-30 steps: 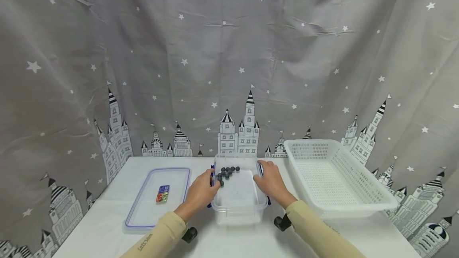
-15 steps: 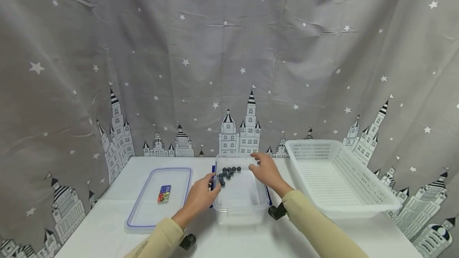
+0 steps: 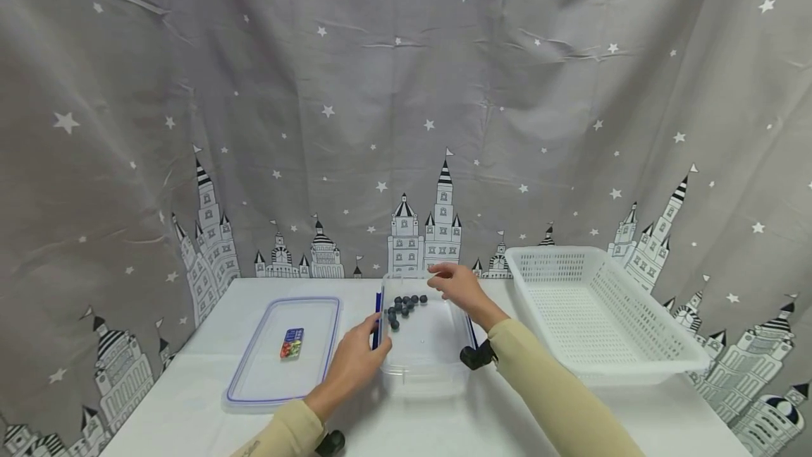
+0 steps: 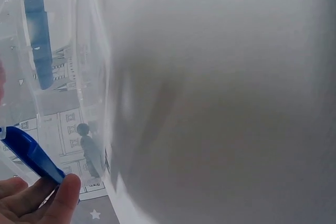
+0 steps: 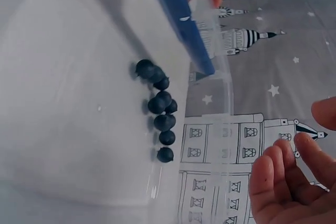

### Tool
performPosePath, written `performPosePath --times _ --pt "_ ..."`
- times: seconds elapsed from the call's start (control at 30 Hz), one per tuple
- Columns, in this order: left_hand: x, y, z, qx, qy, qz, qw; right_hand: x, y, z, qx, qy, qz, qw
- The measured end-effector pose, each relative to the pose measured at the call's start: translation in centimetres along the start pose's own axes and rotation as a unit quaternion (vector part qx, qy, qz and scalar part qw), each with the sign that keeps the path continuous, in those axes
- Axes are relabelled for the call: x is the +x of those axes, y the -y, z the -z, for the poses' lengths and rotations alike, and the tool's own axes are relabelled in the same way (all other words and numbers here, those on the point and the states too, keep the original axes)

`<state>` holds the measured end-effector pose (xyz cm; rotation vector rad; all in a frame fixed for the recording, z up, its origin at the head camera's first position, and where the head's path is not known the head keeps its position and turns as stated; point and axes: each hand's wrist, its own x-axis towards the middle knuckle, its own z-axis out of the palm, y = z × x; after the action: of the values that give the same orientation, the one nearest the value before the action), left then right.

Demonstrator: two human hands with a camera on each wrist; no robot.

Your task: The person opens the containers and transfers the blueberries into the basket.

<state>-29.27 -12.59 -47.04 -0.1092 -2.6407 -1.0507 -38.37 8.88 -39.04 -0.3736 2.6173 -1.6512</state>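
At approx. 8 o'clock from the R hand [image 3: 462, 289], the nearer one over the open top, lie the blueberries [image 5: 164, 123], long axis approx. 8-to-2, in the clear box [image 3: 425, 381]; R fingers loosely bent, thumb apart, nothing held. L hand [image 3: 352, 355] is at box's 9, fingers by blue latch [image 4: 31, 153], pinch or touch can't tell. White basket [image 3: 634, 370] at 3, lid [image 3: 273, 376] w/ label [image 3: 292, 344] at 9.
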Motion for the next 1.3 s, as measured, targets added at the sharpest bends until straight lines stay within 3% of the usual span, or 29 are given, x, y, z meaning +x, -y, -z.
performPosePath --times 0.27,0.43,0.67,1.3 --pt "-0.5 -0.2 0.0 0.019 0.01 0.01 0.9997 1.6 0.0 -0.9 0.079 0.037 -0.019 0.996" --pt "-0.5 -0.2 -0.2 0.015 0.01 0.018 0.9997 2.3 -0.4 -1.7 0.1 0.057 -0.027 0.993" --pt "-0.7 0.0 -0.3 0.018 0.006 0.002 0.9998 3.0 -0.9 -2.8 0.106 0.07 -0.054 0.9904" --pt "-1.0 -0.4 0.2 0.029 0.022 0.0 0.9994 3.6 -2.9 -5.1 0.076 0.122 -0.146 0.9788"
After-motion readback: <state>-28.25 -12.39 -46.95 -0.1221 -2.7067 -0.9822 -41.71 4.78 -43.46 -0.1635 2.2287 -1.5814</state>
